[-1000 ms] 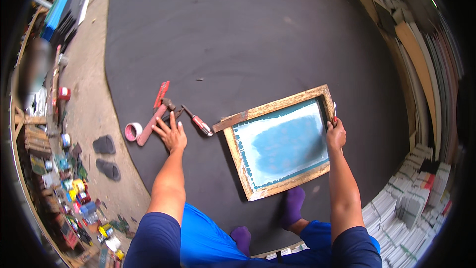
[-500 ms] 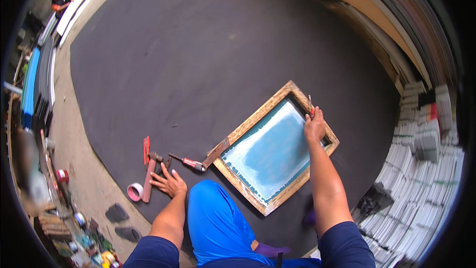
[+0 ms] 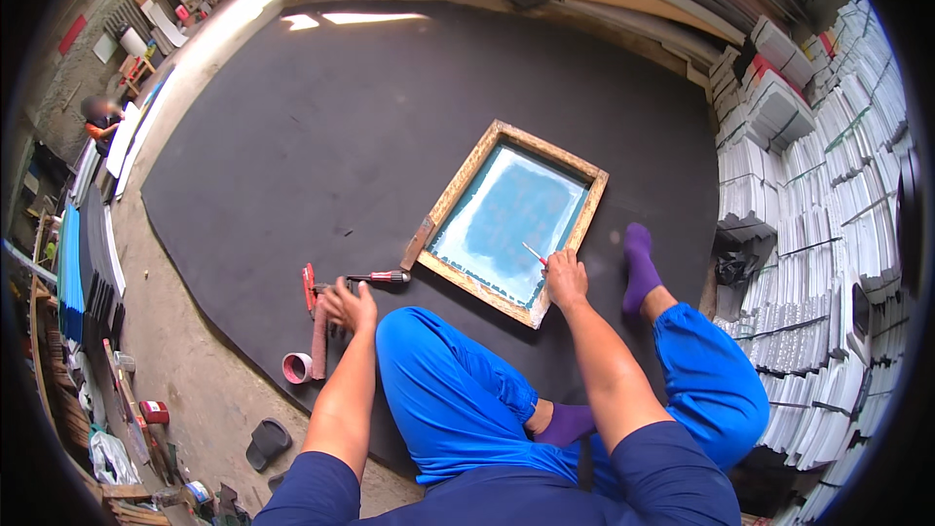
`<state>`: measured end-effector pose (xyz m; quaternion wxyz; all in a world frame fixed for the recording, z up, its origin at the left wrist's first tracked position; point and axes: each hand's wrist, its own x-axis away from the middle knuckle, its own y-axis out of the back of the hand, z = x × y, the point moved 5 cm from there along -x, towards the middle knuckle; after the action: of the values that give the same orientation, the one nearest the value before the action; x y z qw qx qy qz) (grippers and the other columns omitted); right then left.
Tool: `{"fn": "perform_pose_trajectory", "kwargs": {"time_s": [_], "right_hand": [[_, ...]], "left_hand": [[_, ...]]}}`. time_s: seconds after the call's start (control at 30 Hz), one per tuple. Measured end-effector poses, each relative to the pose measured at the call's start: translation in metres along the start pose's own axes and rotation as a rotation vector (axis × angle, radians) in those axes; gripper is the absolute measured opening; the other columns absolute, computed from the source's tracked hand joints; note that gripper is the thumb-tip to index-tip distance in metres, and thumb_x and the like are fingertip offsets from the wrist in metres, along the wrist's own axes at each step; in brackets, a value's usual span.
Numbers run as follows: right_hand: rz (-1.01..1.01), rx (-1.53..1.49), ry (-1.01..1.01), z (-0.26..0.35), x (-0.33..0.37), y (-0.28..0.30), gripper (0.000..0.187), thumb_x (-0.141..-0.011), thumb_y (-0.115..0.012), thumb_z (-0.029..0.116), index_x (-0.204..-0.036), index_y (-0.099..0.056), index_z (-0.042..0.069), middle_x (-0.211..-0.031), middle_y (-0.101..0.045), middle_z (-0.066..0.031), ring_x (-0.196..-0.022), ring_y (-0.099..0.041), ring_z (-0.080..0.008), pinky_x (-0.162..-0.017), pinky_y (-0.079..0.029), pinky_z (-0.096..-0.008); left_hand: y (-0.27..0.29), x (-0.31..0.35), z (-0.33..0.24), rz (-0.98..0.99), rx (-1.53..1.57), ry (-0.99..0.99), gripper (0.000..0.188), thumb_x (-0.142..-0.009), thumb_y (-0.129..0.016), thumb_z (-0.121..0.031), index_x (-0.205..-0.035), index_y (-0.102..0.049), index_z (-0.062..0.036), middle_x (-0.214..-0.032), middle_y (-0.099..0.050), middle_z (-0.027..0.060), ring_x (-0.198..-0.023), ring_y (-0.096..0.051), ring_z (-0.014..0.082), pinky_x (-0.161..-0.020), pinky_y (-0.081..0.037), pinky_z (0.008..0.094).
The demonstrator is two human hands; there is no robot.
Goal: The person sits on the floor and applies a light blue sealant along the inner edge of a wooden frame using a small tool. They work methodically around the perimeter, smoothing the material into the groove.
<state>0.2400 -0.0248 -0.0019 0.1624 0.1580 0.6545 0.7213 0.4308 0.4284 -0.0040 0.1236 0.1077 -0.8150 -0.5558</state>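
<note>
A wooden screen frame [image 3: 458, 172] with teal-and-white mesh [image 3: 506, 209] lies on the dark mat. Over its near right edge, my right hand [image 3: 566, 279] is closed on a slim tool [image 3: 534, 253] with a metal tip and a red part, pointing over the mesh. My left hand [image 3: 353, 306] has its fingers apart above a hammer [image 3: 319, 336] with a reddish-brown handle, partly hidden. A long red tool [image 3: 309, 287] lies beside it. Between that hand and the frame is a red-and-black-handled screwdriver [image 3: 385, 277]. A pink-cored tape roll [image 3: 297, 367] sits near the hammer.
The dark mat [image 3: 321, 146] spreads around the frame. Bundled white stacks [image 3: 808, 282] stand along the right, with a black bag [image 3: 737, 263] beside them. A slipper [image 3: 268, 443] lies off the mat at left. Another person [image 3: 100, 124] is at the far left.
My right hand has moved from the frame's far right side to its near right edge, bringing the slim tool over the mesh. My left hand has lifted from the mat beside the hammer. The view has shifted.
</note>
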Motion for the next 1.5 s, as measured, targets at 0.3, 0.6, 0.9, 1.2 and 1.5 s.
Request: {"fn": "perform_pose_trajectory", "kwargs": {"time_s": [0.3, 0.6, 0.9, 1.2, 1.5], "right_hand": [[0.117, -0.084, -0.032, -0.005, 0.008, -0.020, 0.020, -0.095, -0.061, 0.016, -0.111, -0.071, 0.009, -0.124, -0.068, -0.0106, -0.128, -0.057, -0.0365, -0.100, -0.057, -0.0465], [0.140, -0.061, 0.006, -0.038, 0.045, -0.006, 0.020, -0.095, -0.057, 0.014, -0.108, -0.070, 0.005, -0.120, -0.068, -0.0104, -0.124, -0.057, -0.0378, -0.098, -0.057, -0.0501], [0.190, -0.082, -0.222, -0.066, 0.064, 0.010, 0.018, -0.093, -0.065, 0.015, -0.105, -0.076, 0.006, -0.104, -0.073, -0.0215, -0.103, -0.069, -0.0419, -0.090, -0.058, -0.0532], [0.430, -0.083, -0.484, -0.057, 0.060, 0.030, 0.028, -0.095, -0.065, 0.017, -0.119, -0.076, 0.007, -0.126, -0.072, -0.0207, -0.119, -0.070, -0.0378, -0.097, -0.057, -0.0491], [0.475, -0.096, -0.448, -0.046, 0.075, 0.031, 0.029, -0.096, -0.065, 0.019, -0.118, -0.076, 0.004, -0.121, -0.074, -0.0214, -0.116, -0.071, -0.0380, -0.096, -0.057, -0.0489]], "left_hand": [[0.035, 0.034, -0.146, 0.485, -0.062, -0.476, 0.064, -0.089, -0.071, -0.060, -0.140, -0.068, -0.0197, -0.136, -0.070, 0.0124, -0.131, -0.063, 0.0334, -0.113, -0.043, 0.0541], [-0.049, 0.070, -0.154, 0.392, -0.244, -0.538, 0.085, -0.087, -0.082, -0.048, -0.153, -0.042, -0.0136, -0.145, -0.056, 0.0153, -0.138, -0.052, 0.0342, -0.110, -0.043, 0.0553], [-0.064, 0.117, -0.143, 0.574, -0.058, -0.497, 0.040, -0.091, -0.065, -0.011, -0.130, -0.055, -0.0096, -0.118, -0.075, 0.0206, -0.114, -0.072, 0.0409, -0.094, -0.058, 0.0548], [-0.069, 0.134, -0.128, 0.608, -0.085, -0.556, 0.052, -0.086, -0.074, -0.020, -0.132, -0.054, -0.0104, -0.119, -0.074, 0.0181, -0.115, -0.072, 0.0369, -0.096, -0.058, 0.0500], [-0.064, 0.130, -0.122, 0.653, -0.111, -0.597, 0.086, -0.083, -0.086, -0.046, -0.147, -0.041, -0.0102, -0.138, -0.062, 0.0204, -0.125, -0.066, 0.0390, -0.102, -0.056, 0.0498]]}}
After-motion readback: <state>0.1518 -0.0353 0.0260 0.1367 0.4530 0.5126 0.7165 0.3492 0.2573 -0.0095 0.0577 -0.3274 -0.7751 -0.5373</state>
